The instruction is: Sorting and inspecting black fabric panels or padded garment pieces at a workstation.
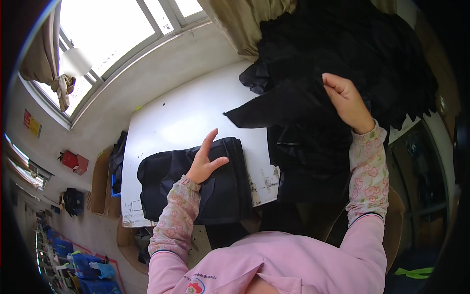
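so from the head view, this looks like the early-to-middle part of a sort-and-stack job, going by how things lie: there's a neat flat stack of dark folded pieces (196,183) on the white worktop (176,117), near the front left corner, and that's the done part as far as i can tell. what's left is the big heap of black fabric (352,54) piled at the far right of the worktop and spilling over its edge, which is way bigger than the stack, so i'd guess most of the work is yet to do. the left hand (205,164) lies flat on top of the stack, palm down, fingers (209,139) spread and pointing away from the body, thumb out to the side, just pressing it rather than gripping anything. forearm in a floral sleeve comes up from the lower edge, elbow bent. the right hand (345,100) is reached up and out to the heap, wrist bent, fingers curled and pinching a fold of one black piece (274,105) that hangs off the pile with a pointed corner lying on the worktop between heap and stack. can't tell exactly how much cloth is in that pinch since it's all black on black. off to the left, past the worktop, there's a window and some cardboard boxes (100,181) on the floor.
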Demonstrator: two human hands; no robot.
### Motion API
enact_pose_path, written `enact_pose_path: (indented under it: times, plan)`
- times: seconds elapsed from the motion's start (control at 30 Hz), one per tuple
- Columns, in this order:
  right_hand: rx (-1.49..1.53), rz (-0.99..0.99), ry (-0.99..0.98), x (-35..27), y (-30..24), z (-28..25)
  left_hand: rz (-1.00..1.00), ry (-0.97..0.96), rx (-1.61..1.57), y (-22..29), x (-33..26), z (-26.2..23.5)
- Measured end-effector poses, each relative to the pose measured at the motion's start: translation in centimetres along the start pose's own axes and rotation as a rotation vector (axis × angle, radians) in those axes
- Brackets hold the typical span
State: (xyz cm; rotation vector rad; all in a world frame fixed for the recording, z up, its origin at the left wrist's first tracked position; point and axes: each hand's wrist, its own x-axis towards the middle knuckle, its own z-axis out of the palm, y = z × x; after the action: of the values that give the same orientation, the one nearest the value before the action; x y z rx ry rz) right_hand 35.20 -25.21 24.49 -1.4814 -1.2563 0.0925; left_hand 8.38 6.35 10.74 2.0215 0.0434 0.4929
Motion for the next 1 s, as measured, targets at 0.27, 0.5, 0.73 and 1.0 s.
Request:
enact_pose_path:
  times: [0.27,0.5,0.73,1.0]
  plan:
    - [0.1,-0.066,0.044,5.3,-1.9,0.5,0.245,-0.4,-0.473,8.1,2.1,1.6]
    - [-0.575,-0.311,0.672,3.8,-0.1,6.7,0.238,-0.009,-0.272,12.1,2.4,6.1]
    - [0.048,0.009,-0.027,-5.1,-0.2,18.2,-0.153,0.412,-1.062,11.3,3.7,6.0]
    - [0.025,-0.019,0.08,-5.3,0.9,19.4,-0.191,0.506,-0.948,9.4,2.9,5.5]
